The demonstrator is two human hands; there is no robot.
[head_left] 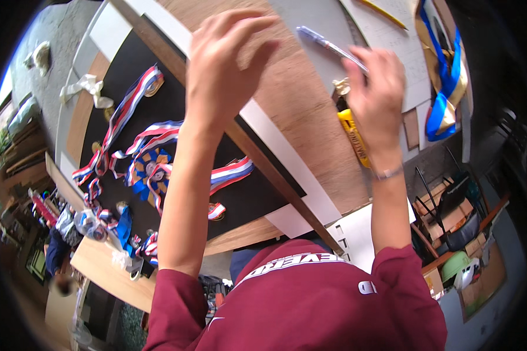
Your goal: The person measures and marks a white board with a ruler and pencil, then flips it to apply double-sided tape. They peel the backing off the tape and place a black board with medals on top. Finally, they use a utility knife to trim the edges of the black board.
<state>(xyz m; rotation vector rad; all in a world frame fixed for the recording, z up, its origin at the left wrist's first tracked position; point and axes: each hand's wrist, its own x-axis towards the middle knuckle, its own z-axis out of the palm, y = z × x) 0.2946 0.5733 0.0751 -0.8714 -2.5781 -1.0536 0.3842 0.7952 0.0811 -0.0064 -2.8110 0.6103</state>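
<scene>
My left hand [225,67] is raised over the wooden strip [269,175] that edges a black panel [240,210]. Its fingers are spread and hold nothing. My right hand [379,96] has its thumb and fingers closed around one end of a pen [322,41], whose other end points up and to the left. Just left of my right wrist is a yellow packet or tube [354,140], partly covered by the hand. A small gold-coloured piece [341,88] lies above it. Medals on red, white and blue ribbons [129,108] lie on the black panel, left of my left forearm.
A blue and gold rosette [152,169] lies among the medals. At the far right hangs a blue and gold ribbon [445,111]. A yellow pencil [386,14] rests on papers [363,29]. Beyond the table's right side stands a chair [451,205]; boards and clutter fill the left.
</scene>
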